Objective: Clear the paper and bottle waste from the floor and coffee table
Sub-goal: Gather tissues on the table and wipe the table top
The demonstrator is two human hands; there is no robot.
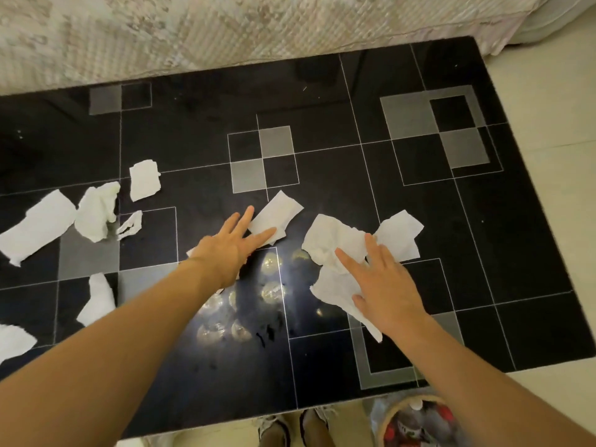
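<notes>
Both hands are down on the glossy black counter [419,156] now. The right hand [383,282] lies flat, fingers straight and spread, pressing on a heap of crumpled paper [335,243]; nothing is curled round it, so no real grip there. More of that heap pokes out just beyond its fingertips. The left hand [232,240] reaches forward, arm nearly straight, fingers extended and touching the near edge of a flat paper strip [277,214]; it too holds nothing. Well off to the left of that hand lie more scraps: a long strip [35,227], a wadded ball [96,211] and a small square piece [144,179]. No bottle shows.

This tissue looks feather-light, soft and easily torn, and it should slide freely on the slick glass. Best bet, by the look of it: sweep the pieces together and bunch them from above rather than pick at the thin edges. A basket [416,421] sits near the feet, below the right forearm.
</notes>
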